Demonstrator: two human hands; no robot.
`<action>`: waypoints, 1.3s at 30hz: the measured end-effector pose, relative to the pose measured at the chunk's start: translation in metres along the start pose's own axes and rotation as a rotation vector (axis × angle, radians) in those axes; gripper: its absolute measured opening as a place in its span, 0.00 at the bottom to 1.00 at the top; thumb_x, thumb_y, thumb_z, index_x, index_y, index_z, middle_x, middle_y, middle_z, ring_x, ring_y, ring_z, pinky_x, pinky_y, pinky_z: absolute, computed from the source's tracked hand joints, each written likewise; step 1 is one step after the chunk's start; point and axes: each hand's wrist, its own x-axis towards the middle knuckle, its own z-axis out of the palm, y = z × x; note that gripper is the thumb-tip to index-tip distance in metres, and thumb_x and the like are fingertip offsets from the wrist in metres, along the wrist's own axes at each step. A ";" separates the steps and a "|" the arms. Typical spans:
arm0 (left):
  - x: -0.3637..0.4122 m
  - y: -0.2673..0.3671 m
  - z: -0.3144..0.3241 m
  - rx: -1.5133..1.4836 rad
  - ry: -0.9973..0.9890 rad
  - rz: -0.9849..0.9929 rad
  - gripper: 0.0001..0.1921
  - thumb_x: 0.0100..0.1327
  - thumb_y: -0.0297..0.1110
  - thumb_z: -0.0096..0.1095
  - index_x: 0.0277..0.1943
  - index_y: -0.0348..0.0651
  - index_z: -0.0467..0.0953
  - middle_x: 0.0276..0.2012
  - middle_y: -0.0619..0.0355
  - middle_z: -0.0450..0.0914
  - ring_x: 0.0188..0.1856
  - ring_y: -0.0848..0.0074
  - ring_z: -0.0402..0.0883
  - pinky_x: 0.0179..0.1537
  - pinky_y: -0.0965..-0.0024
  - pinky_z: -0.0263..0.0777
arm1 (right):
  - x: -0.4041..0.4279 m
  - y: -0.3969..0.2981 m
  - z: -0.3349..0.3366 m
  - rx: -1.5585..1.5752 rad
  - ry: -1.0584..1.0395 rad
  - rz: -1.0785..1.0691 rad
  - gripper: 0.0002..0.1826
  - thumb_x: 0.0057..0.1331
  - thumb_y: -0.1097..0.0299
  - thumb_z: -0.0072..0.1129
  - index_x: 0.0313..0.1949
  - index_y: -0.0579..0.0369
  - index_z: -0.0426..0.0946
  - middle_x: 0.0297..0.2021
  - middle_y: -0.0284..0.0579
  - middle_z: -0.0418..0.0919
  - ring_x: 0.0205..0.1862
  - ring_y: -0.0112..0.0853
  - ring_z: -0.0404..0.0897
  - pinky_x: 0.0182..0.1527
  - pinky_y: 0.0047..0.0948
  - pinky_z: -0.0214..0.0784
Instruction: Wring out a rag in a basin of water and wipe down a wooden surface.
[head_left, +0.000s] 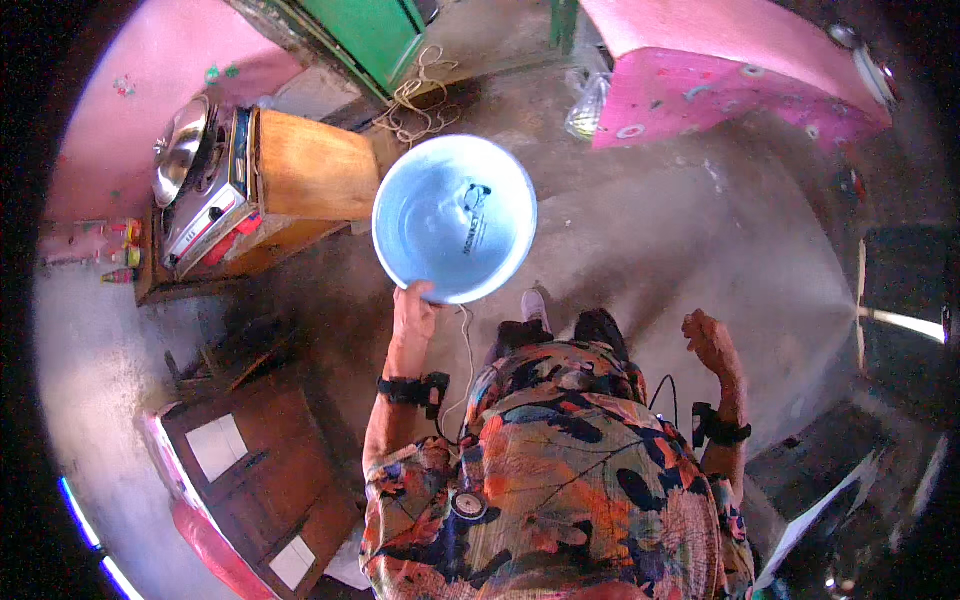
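My left hand (414, 311) grips the near rim of a light blue plastic basin (442, 225), thumb over the rim. The basin is held out in front of me above the floor, its inside facing up; a printed mark shows on its bottom. My right hand (705, 334) hangs out to the right over the floor, touching nothing; its fingers are curled, and I see no object in it. Both wrists wear black straps with small devices.
To the left, a gas stove (206, 225) with a steel lid (182, 150) stands beside a wooden panel (319, 165). A pink-covered table (720, 90) stands ahead on the right. A coiled cord (412, 105) lies by a green door (367, 37). Brown furniture (262, 457) is at lower left.
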 end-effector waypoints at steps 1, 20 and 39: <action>0.004 0.003 -0.003 -0.001 0.010 0.002 0.24 0.44 0.30 0.57 0.48 0.34 0.66 0.34 0.52 0.73 0.30 0.66 0.74 0.24 0.66 0.70 | 0.001 -0.008 0.001 -0.001 -0.009 -0.005 0.06 0.61 0.69 0.45 0.34 0.58 0.67 0.29 0.53 0.73 0.33 0.51 0.73 0.33 0.44 0.65; 0.076 0.059 0.044 -0.070 -0.008 -0.136 0.19 0.48 0.27 0.54 0.46 0.33 0.68 0.37 0.51 0.76 0.36 0.63 0.77 0.34 0.68 0.75 | 0.174 -0.149 0.019 -0.155 -0.156 -0.526 0.07 0.59 0.67 0.44 0.29 0.56 0.68 0.24 0.53 0.71 0.30 0.50 0.72 0.32 0.46 0.64; 0.112 0.096 0.096 0.040 -0.041 -0.162 0.11 0.48 0.24 0.53 0.37 0.27 0.72 0.31 0.47 0.78 0.28 0.63 0.79 0.23 0.63 0.76 | 0.306 -0.227 -0.047 -0.084 0.337 -0.751 0.06 0.57 0.72 0.50 0.33 0.59 0.66 0.30 0.54 0.72 0.33 0.51 0.73 0.32 0.42 0.66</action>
